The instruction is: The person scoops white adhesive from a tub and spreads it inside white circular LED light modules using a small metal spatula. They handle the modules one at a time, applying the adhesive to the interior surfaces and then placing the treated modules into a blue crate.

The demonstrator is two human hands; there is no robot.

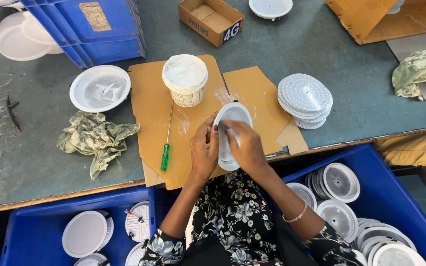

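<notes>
Housing: a round white lamp housing point(232, 116) stands tilted on edge over the cardboard sheet point(149, 113), its hollow side turned toward you, between your two hands.
Left hand: your left hand point(203, 150) grips the housing's left rim, fingers curled around the edge and closed on it.
Right hand: your right hand point(246, 148) lies across the inside of the housing, fingers bent and pinching something small and white against the inner face; what it is cannot be told.
Tub: a white plastic tub point(185, 79) with pale paste inside stands on the cardboard just beyond your hands.
Screwdriver: a green-handled screwdriver point(165, 148) lies on the cardboard to the left of your left hand, apart from it.
Discs: a fanned stack of round white dotted discs point(305, 100) rests on the grey table point(321, 49) to the right of the cardboard.
Rag: a crumpled patterned rag point(94, 138) lies on the table left of the cardboard, near an empty white housing point(99, 88).
Crates: a blue crate point(390, 197) at your right holds more white housings; another blue crate point(30, 231) at your left holds a few.
</notes>
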